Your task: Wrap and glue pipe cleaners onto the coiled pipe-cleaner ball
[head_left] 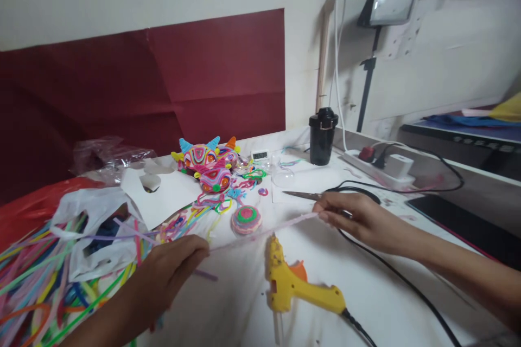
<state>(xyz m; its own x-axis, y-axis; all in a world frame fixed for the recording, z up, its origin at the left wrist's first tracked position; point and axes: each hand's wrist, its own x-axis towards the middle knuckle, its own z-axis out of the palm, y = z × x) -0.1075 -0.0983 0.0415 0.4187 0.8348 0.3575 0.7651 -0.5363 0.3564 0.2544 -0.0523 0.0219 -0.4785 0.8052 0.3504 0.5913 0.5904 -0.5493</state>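
A thin pale pink pipe cleaner (299, 219) is stretched between my two hands above the table. My left hand (169, 268) is closed on its left end, fingers pointing right. The thumb and fingers of my right hand (358, 219) pinch the other end. Scissor blades (303, 194) jut leftward from behind my right fingers; whether that hand also holds them I cannot tell. Just beyond the strand sits a round coiled piece (246, 220) in pink, green and red. A yellow glue gun (301, 284) lies below the strand, nozzle pointing away from me.
Loose colourful pipe cleaners (36, 293) and a white plastic bag (97, 200) cover the left side. Behind are bright horned animal-head pieces (207, 162), a small digital display (259, 155) and a black lidded cup (323, 138). A power strip (378, 168), cables and a phone-like black slab (459, 227) lie right.
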